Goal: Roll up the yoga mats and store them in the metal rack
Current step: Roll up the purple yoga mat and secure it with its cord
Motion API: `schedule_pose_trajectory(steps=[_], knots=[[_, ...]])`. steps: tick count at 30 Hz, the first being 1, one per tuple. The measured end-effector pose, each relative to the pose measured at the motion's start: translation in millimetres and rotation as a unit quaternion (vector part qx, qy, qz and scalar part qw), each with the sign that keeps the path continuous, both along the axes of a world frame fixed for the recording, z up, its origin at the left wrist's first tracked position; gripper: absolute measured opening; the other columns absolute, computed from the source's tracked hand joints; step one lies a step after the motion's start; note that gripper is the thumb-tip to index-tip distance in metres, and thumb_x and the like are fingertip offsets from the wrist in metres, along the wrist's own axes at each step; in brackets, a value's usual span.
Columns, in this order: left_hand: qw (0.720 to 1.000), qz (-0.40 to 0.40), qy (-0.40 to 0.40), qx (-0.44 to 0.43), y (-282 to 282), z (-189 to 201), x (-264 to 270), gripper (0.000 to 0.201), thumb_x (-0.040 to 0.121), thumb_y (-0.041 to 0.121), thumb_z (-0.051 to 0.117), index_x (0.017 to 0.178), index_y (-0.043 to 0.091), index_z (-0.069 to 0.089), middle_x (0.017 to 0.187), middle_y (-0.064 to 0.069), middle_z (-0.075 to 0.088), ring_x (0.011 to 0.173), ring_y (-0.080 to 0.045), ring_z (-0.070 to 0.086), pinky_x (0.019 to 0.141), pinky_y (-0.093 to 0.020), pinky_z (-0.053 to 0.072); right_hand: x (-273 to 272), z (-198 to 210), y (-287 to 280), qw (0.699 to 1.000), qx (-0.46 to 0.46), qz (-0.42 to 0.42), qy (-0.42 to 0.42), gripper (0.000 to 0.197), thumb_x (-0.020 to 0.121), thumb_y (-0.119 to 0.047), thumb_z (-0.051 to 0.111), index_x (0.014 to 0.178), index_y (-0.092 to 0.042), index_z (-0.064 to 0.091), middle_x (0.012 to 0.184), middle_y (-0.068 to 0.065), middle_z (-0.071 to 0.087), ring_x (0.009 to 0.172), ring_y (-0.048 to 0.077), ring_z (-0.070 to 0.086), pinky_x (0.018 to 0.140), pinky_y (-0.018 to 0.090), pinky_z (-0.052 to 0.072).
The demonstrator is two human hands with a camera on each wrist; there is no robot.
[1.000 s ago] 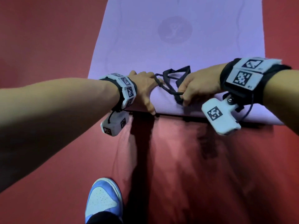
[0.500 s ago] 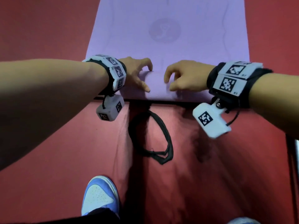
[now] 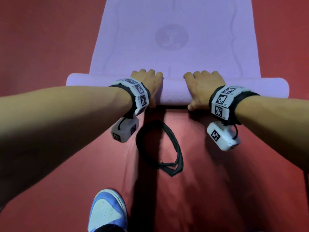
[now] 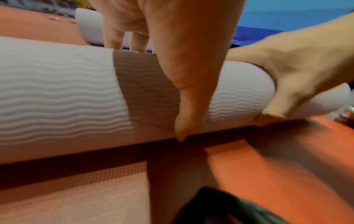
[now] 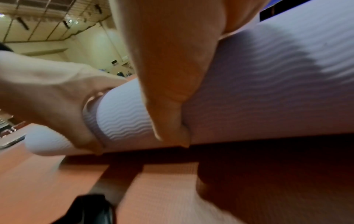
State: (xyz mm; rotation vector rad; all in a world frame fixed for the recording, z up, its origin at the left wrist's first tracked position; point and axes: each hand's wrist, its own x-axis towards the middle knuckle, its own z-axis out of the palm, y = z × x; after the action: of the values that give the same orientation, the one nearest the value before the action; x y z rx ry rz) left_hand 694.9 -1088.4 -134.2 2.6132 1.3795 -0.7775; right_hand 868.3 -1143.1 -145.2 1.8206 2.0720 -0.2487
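Note:
A purple yoga mat (image 3: 172,52) lies flat on the red floor, its near end wound into a roll (image 3: 173,92) with a wavy ribbed outside. My left hand (image 3: 147,81) and right hand (image 3: 202,82) sit side by side on the middle of the roll, a short gap apart. Each hand's fingers curl over the top to the far side, and each thumb presses the near side down by the floor. The left wrist view shows the left thumb (image 4: 191,91) on the roll (image 4: 57,94). The right wrist view shows the right hand (image 5: 172,75) on the same roll (image 5: 268,91).
A black strap (image 3: 175,148) lies in a loose loop on the red mat (image 3: 217,190) just behind the roll, between my forearms. My blue and white shoe (image 3: 107,211) stands at the bottom. Red floor runs along both sides of the purple mat.
A second ago both hands held the black strap on top of the roll. The strap now lies on the red mat, and both hands grip the roll, set wider apart.

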Motion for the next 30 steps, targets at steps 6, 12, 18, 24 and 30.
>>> schedule_pose_trajectory(steps=[6,12,18,24,30], knots=[[0.956,0.098,0.020,-0.276,9.3,6.2,-14.3,0.087,0.029,0.041,0.086,0.108,0.047,0.050,0.131,-0.002,0.056,0.105,-0.015,0.054,0.086,-0.025,0.041,-1.8,10.0,-9.4,0.956,-0.243,-0.068,0.147,0.077,0.052,-0.044,0.087,0.116,-0.022,0.051,0.103,0.000,0.064,0.094,0.025,0.063,0.085,0.038,0.055],[0.927,0.091,0.037,-0.363,0.4,-11.0,-21.0,0.084,0.027,0.035,0.092,0.106,0.029,0.063,0.106,0.006,0.070,0.099,-0.016,0.067,0.092,-0.036,0.055,-1.1,-1.6,-28.5,0.926,-0.312,-0.091,0.192,0.091,0.052,-0.047,0.089,0.127,-0.032,0.040,0.115,-0.006,0.059,0.102,0.019,0.060,0.095,0.038,0.050],[0.949,0.122,-0.063,-0.282,25.4,14.4,-24.3,0.079,0.062,0.032,0.092,0.130,0.037,0.053,0.126,0.010,0.048,0.113,-0.014,0.049,0.097,-0.028,0.042,17.2,14.3,-11.3,0.935,-0.199,-0.129,0.264,0.075,0.060,-0.045,0.085,0.124,-0.037,0.048,0.116,-0.009,0.053,0.102,0.017,0.056,0.097,0.037,0.045],[0.963,0.105,-0.122,-0.215,38.2,20.0,-32.9,0.031,0.095,0.039,0.059,0.124,0.028,0.062,0.123,-0.004,0.065,0.107,-0.019,0.057,0.091,-0.024,0.037,11.6,29.5,-4.4,0.955,-0.120,-0.089,0.257,0.041,0.078,-0.045,0.073,0.110,-0.028,0.056,0.111,0.001,0.061,0.095,0.021,0.057,0.088,0.032,0.044],[0.984,0.046,-0.166,-0.040,22.0,1.6,-23.7,0.045,0.097,0.051,0.035,0.128,0.027,0.056,0.127,-0.007,0.060,0.118,-0.031,0.054,0.098,-0.043,0.042,-5.7,2.8,-18.8,0.997,-0.010,-0.021,0.068,0.103,0.052,-0.067,0.079,0.133,-0.018,0.037,0.129,0.011,0.044,0.115,0.035,0.045,0.093,0.048,0.038]])
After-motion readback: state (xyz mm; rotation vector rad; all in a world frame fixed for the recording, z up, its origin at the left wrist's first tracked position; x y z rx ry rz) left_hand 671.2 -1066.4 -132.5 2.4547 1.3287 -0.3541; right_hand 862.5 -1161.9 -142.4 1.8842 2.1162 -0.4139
